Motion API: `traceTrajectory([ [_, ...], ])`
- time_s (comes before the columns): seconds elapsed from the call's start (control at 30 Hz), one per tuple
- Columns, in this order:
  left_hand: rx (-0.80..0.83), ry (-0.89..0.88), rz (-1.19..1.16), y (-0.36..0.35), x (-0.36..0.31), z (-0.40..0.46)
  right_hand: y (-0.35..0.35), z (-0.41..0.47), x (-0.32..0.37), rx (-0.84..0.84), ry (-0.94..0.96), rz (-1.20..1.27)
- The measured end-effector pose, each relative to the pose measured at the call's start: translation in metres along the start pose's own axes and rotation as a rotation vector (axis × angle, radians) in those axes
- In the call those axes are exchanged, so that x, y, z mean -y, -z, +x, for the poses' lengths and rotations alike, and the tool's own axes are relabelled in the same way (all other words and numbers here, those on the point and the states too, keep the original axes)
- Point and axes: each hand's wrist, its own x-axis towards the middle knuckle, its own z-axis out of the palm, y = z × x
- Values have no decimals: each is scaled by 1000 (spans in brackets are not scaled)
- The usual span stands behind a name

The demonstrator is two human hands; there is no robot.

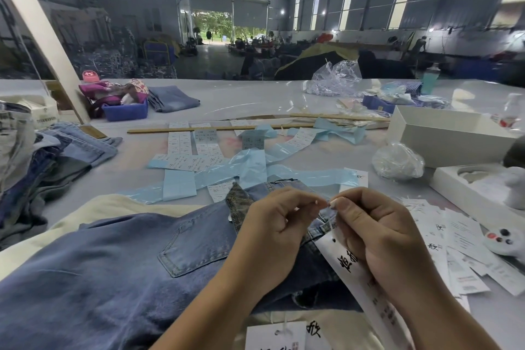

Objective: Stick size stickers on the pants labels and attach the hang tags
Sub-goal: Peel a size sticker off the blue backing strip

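Blue denim pants (119, 258) lie flat across the near table, waistband toward the middle. Above the waistband my left hand (279, 221) and my right hand (375, 230) meet fingertip to fingertip, both pinching a thin clear plastic tag string (329, 206). A white hang tag (349, 264) with black characters dangles from the string under my right hand, partly hidden by it. Another hang tag (275, 335) lies on cream cloth at the bottom edge. Size sticker sheets (207, 145) and peeled blue backing strips (255, 167) are spread beyond the pants.
A pile of folded jeans (51, 162) sits at the left. Loose hang tags (466, 253) fan out at the right beside white boxes (449, 136) and a bag of tag strings (397, 162). A wooden ruler (218, 128) and a blue bin (125, 111) lie farther back.
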Motion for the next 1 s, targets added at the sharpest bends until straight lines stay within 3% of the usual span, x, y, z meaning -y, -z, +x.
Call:
traceTrajectory([
  [0.23, 47, -107, 203, -6, 2, -1, -1, -3, 1, -18, 102, -166],
  [1.0, 95, -37, 110, -6, 3, -2, 1, -7, 4, 7, 141, -392],
])
